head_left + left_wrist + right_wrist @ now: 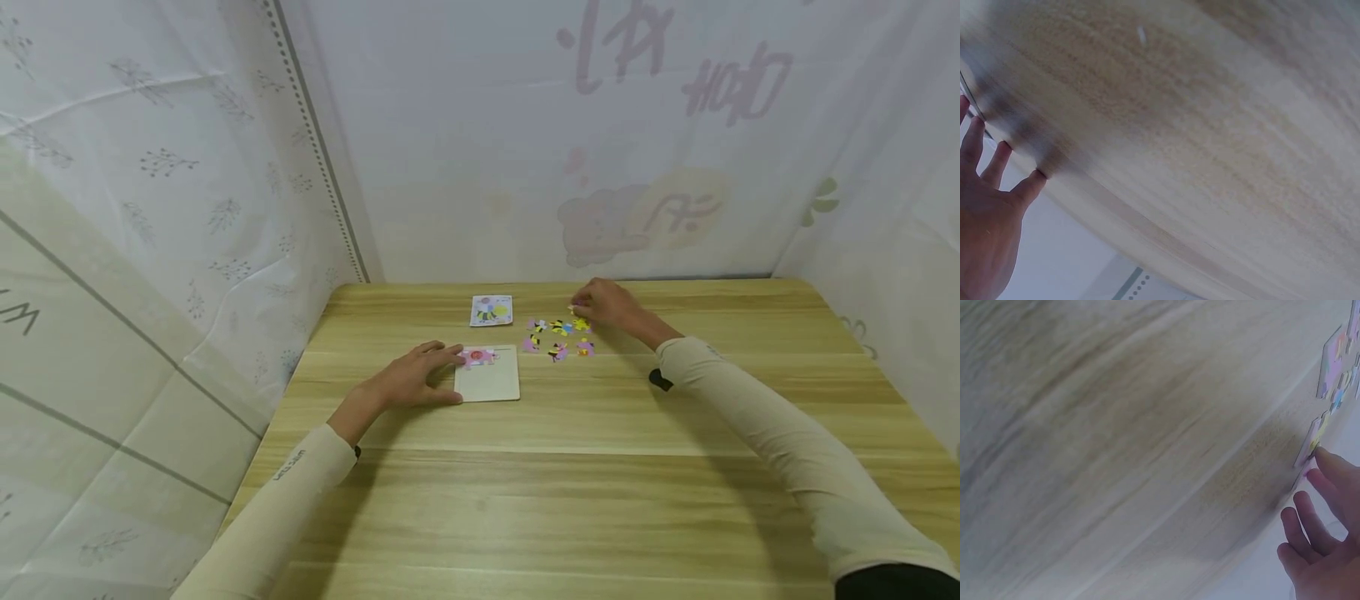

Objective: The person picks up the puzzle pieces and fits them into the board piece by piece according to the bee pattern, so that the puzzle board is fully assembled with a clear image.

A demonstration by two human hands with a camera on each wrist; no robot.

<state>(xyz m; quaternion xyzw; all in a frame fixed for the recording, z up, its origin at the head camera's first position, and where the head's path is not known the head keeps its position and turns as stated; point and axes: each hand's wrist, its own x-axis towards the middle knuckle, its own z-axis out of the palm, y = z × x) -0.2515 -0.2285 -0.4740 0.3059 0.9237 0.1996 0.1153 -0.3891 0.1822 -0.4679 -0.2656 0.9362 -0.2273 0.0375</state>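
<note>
A pale square puzzle board (487,383) lies on the table, with joined pink jigsaw pieces (477,357) along its upper left. My left hand (416,375) rests at the board's left edge, its fingers spread and touching the edge; in the left wrist view the left hand (991,206) shows spread fingertips down. To the right of the board lie several loose jigsaw pieces (558,351) in pink, yellow and black. At their far right corner my right hand (606,305) pinches a jigsaw piece (575,309) between thumb and index finger. The right wrist view shows the right hand (1329,531) low over the tabletop, other fingers loosely bent.
A small picture card (491,311) with a bee-like figure lies behind the board. The wooden table (480,500) ends at a printed curtain (465,167) at the back, with more curtain on both sides.
</note>
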